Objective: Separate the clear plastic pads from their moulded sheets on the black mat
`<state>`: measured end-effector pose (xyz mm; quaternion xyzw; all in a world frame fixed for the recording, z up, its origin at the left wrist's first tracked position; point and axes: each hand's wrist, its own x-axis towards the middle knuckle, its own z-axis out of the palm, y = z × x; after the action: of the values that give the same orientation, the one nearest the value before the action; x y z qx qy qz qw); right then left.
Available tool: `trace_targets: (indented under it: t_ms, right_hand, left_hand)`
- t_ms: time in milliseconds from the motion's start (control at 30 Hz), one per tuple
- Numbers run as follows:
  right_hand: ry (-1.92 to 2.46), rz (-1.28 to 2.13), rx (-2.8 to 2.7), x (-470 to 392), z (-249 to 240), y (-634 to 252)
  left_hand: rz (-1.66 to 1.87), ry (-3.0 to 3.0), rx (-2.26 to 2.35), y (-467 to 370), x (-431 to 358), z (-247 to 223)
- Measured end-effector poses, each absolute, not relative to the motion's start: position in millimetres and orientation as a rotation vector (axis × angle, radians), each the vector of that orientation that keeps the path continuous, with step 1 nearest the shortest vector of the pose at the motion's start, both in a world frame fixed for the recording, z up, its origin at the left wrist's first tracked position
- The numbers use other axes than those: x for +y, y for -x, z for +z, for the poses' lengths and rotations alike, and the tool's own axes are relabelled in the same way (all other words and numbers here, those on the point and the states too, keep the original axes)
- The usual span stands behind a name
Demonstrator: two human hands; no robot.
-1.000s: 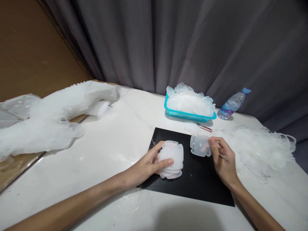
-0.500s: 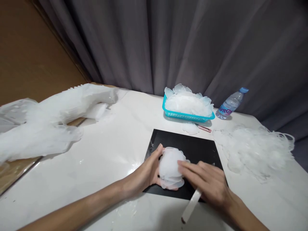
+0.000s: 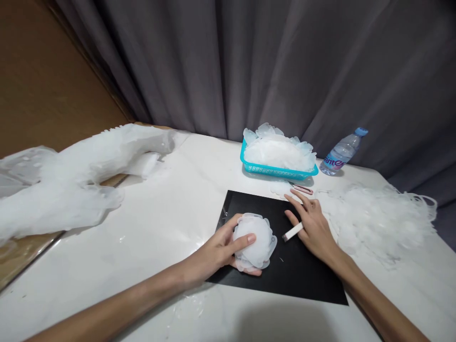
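Note:
My left hand is closed around a stack of thin, translucent white plastic pieces, its thumb lying across the top. The pieces have scalloped edges, and the stack is held over a black mat. My right hand reaches over the mat's far right part with its index and middle fingers stretched out. A slim white stick-like tool with a dark tip is tucked in that hand; its far end is hidden. Close to those fingertips lie a few loose white pieces and a pink-handled cutter.
A turquoise basket heaped with white pieces stands at the back, beside a water bottle. Tangled white plastic scraps cover the right side of the table. A large white bundle lies at the left. A grey curtain hangs behind.
My right hand has left the stack and moved away toward the loose pieces, taking the white tool along. My left thumb has come down onto the top of the stack.

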<state>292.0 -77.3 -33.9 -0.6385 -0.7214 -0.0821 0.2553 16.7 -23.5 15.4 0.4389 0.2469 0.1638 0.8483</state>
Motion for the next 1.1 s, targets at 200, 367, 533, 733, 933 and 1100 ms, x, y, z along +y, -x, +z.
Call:
trace_targets:
  t_ms: [200,367,533,733,933,1100]
  right_hand:
    - [1.781,-0.203,-2.044,-68.5,-53.9,-308.4]
    - [1.754,-0.263,-2.056,-73.3,-46.8,-302.6]
    - [1.792,-0.302,-2.021,-73.1,-45.5,-301.1]
    - [1.835,-0.358,-1.983,-71.8,-51.7,-303.0]
    - [1.908,-0.342,-1.941,-73.3,-56.9,-305.6]
    - [1.821,-0.323,-1.93,-74.4,-59.9,-309.0]
  left_hand:
    - [0.355,-0.848,0.51,-17.4,-22.6,16.4]
    - [0.35,-0.836,0.506,-16.7,-21.7,18.5]
    - [0.316,-0.937,0.45,-14.6,-21.8,20.0]
    - [0.308,-0.981,0.462,-13.7,-21.4,19.8]
    - [0.326,-0.994,0.44,-13.7,-21.1,20.7]
    - [0.344,-0.987,0.429,-13.9,-21.4,19.8]
